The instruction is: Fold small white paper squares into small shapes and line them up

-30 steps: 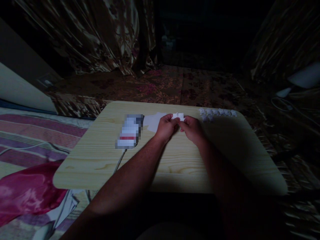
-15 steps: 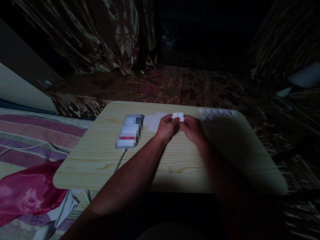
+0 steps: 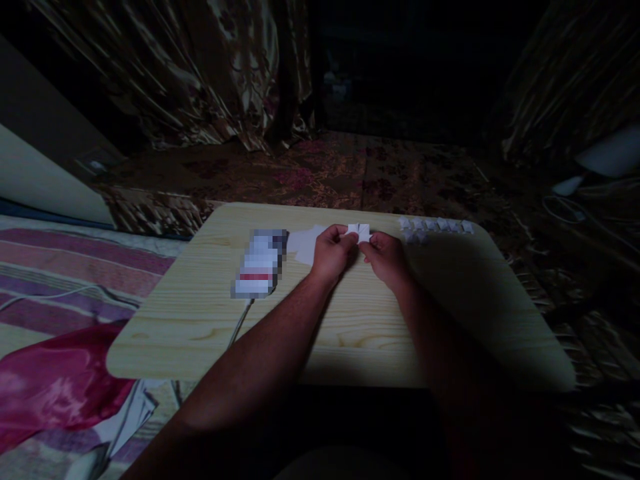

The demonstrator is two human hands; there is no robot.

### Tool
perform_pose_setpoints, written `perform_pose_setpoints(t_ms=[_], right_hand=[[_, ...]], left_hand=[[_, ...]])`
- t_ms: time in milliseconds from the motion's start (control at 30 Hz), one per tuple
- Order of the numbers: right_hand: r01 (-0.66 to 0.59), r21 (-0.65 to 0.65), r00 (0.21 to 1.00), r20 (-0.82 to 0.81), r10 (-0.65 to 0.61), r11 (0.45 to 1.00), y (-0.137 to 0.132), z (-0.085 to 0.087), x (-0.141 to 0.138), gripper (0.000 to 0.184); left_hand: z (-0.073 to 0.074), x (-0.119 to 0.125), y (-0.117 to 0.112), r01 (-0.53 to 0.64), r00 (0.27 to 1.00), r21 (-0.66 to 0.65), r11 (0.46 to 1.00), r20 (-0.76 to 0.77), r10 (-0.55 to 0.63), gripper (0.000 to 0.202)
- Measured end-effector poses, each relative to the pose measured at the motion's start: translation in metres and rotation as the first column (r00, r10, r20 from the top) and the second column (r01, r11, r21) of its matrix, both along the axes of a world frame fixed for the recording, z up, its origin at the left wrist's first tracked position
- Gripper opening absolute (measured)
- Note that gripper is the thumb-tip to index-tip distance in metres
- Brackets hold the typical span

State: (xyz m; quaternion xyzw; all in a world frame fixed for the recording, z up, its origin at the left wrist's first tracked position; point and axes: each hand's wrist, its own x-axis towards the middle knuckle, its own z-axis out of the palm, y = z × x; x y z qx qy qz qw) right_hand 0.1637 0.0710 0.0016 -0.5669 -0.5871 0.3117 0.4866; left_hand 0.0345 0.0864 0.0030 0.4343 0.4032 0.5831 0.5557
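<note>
My left hand (image 3: 330, 252) and my right hand (image 3: 384, 257) meet over the far middle of a light wooden table (image 3: 200, 313). Together they pinch a small folded white paper piece (image 3: 359, 232) between their fingertips, just above the tabletop. A flat white paper sheet (image 3: 303, 243) lies on the table right behind my left hand. Several small folded white paper pieces (image 3: 434, 227) sit in a row at the table's far right edge, a short way beyond my right hand.
A blurred white object with a red stripe (image 3: 259, 265) lies left of my hands, a cable (image 3: 240, 323) trailing toward the near edge. Striped bedding (image 3: 60, 267) and red cloth (image 3: 50, 387) lie at left. Patterned dark fabric (image 3: 350, 170) spreads behind the table.
My hands and the folded piece have shifted slightly; my left fingers have curled a little more over the paper. Nothing else has moved.
</note>
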Motion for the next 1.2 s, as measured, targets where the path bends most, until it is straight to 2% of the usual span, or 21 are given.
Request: perform_pose_setpoints(t_ms=[200,400,467,633,900,1200], right_hand=[[-0.005,-0.026,0.999,-0.045,0.004,1.0,0.0,-0.001,-0.002,0.018],[0.194,0.095,0.979,-0.074,-0.187,0.976,0.0,0.006,-0.001,0.022],[0.224,0.117,0.974,-0.065,-0.218,0.967,-0.002,0.008,-0.001,0.02],[0.14,0.147,0.99,-0.021,-0.138,0.979,-0.008,0.012,-0.004,0.013],[0.045,0.258,0.992,0.101,-0.073,0.965,-0.011,0.01,-0.006,0.021],[0.0,0.253,0.99,0.136,-0.035,0.967,-0.011,0.01,-0.006,0.027]], left_hand=[[0.002,-0.003,0.002,-0.083,0.996,-0.001,0.997,-0.014,0.083,0.019],[-0.001,-0.002,0.004,-0.128,0.992,0.009,0.992,0.001,0.128,0.021],[-0.001,-0.002,0.004,-0.143,0.99,-0.003,0.99,-0.003,0.143,0.021],[-0.001,-0.002,0.005,-0.152,0.988,-0.005,0.988,-0.019,0.152,0.024],[-0.004,-0.002,0.004,-0.104,0.992,0.05,0.993,-0.071,0.108,0.026],[-0.004,-0.002,0.003,-0.002,0.998,0.108,0.994,-0.07,0.009,0.028]])
